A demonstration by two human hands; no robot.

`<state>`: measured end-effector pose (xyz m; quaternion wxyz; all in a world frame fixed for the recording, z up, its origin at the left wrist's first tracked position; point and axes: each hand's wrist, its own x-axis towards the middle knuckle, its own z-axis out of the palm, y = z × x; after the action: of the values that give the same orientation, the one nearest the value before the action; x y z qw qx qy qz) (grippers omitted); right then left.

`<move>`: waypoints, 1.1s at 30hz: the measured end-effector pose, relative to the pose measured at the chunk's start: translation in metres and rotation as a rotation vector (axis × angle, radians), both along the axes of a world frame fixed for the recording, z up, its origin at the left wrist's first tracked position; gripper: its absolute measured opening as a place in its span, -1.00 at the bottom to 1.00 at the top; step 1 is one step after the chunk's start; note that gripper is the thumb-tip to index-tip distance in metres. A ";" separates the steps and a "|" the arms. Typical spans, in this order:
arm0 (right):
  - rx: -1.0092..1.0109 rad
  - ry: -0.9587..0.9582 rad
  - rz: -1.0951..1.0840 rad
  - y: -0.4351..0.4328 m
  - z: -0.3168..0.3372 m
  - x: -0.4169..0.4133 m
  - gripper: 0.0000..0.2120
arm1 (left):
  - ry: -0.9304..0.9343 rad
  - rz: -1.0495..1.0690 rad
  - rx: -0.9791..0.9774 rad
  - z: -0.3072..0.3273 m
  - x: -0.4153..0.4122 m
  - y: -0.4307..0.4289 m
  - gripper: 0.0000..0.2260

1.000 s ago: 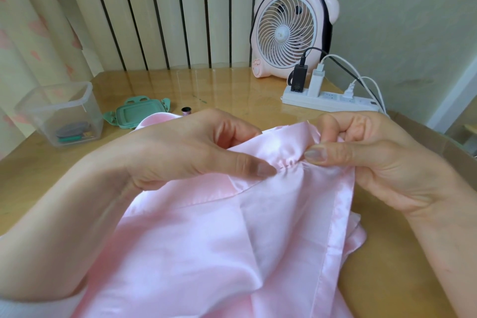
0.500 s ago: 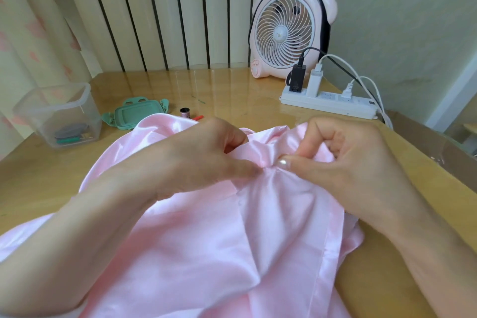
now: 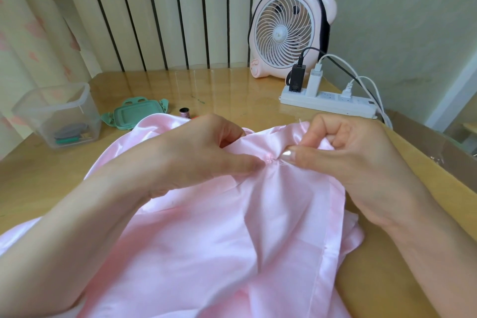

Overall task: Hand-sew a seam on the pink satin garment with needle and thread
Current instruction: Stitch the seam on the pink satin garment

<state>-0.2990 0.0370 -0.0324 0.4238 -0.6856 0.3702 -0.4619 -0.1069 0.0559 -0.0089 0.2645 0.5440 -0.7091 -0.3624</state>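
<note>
The pink satin garment (image 3: 219, 240) lies spread over the wooden table in front of me. My left hand (image 3: 201, 152) pinches a gathered fold of it between thumb and fingers. Thumb tip to thumb tip with it, my right hand (image 3: 343, 152) pinches the same puckered spot of the seam. A short end of thread (image 3: 300, 121) sticks up by my right fingers. No needle shows in the frame; my fingers cover the seam there. A small thread spool (image 3: 184, 112) stands on the table behind the fabric.
A clear plastic box (image 3: 55, 116) with sewing bits stands at the left, its green lid (image 3: 135, 115) beside it. A pink fan (image 3: 289, 28) and a white power strip (image 3: 327, 103) with cables sit at the back right. The table edge runs down the right.
My hands have come together: the right thumb slid left along the seam to meet the left thumb, bunching the fabric. More of the garment now covers the table at the left.
</note>
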 end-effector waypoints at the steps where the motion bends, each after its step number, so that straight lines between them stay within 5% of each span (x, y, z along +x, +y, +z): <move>1: 0.007 -0.007 0.006 0.001 0.001 0.000 -0.77 | -0.003 -0.003 0.002 0.001 0.000 0.001 -0.69; 11: 0.092 -0.031 0.088 -0.003 0.003 -0.007 -0.57 | 0.074 -0.111 -0.002 0.004 0.004 0.002 -0.77; 15: 0.169 -0.111 0.173 -0.006 0.007 -0.011 -0.83 | 0.148 -0.173 0.014 0.005 0.006 0.002 -0.77; 33: 0.368 -0.306 0.396 -0.003 0.016 -0.013 -0.72 | 0.143 -0.273 -0.045 0.010 0.006 0.004 -0.90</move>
<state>-0.3123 0.0336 -0.0162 0.6734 -0.5787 0.2385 -0.3933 -0.1010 0.0597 0.0007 0.2747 0.4094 -0.7637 -0.4167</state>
